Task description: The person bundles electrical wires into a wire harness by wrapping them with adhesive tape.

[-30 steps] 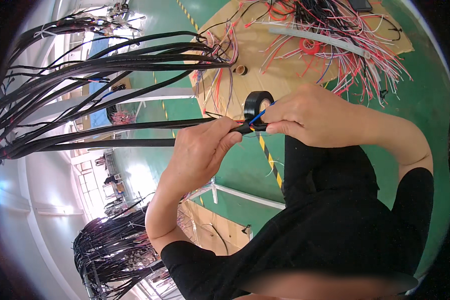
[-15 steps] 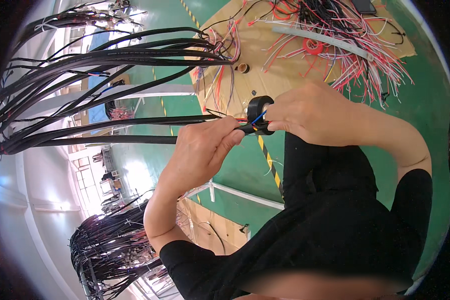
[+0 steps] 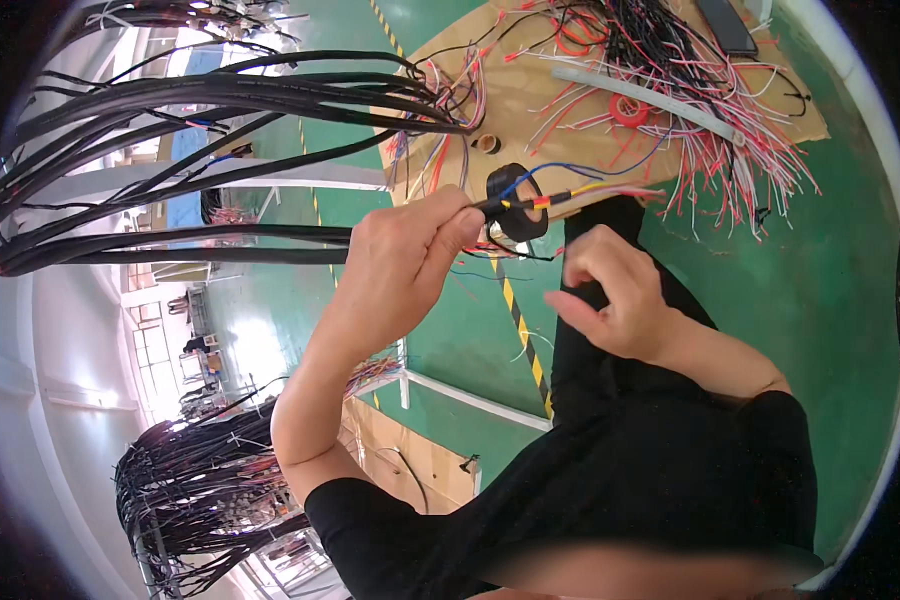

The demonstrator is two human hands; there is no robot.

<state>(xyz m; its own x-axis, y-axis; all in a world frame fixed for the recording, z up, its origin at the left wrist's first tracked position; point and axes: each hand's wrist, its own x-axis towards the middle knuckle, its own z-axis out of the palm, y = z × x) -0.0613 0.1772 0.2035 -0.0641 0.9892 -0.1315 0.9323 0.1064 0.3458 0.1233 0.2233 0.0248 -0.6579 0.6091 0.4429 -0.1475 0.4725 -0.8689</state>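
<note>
Cables in long black sheaths (image 3: 270, 255) run in from 9 o'clock to the L hand (image 3: 410, 250), which is clenched round them near their end, thumb on top. Just past the thumb, the round black tape roll (image 3: 516, 202) sits against the cable end, approx 2 o'clock of that hand. Thin blue, yellow, red & pale insulated wires (image 3: 600, 187) fan out twd 3 o'clock of the roll. R hand (image 3: 615, 290) is at abt 4 o'clock of the roll, well apart from it: fingers half curled, thumb spread, nothing seen in it. Further R, at 1–2 o'clock of the roll, a small red ring-shaped roll (image 3: 629, 112) lies on brown cardboard (image 3: 540, 85).

Step in hand: prob. taping the cable end where the wires exit. Next move calls for a firm L hold w/ R hand back on the roll, loose wires kept clear; tape adhesion can't be told.
</note>
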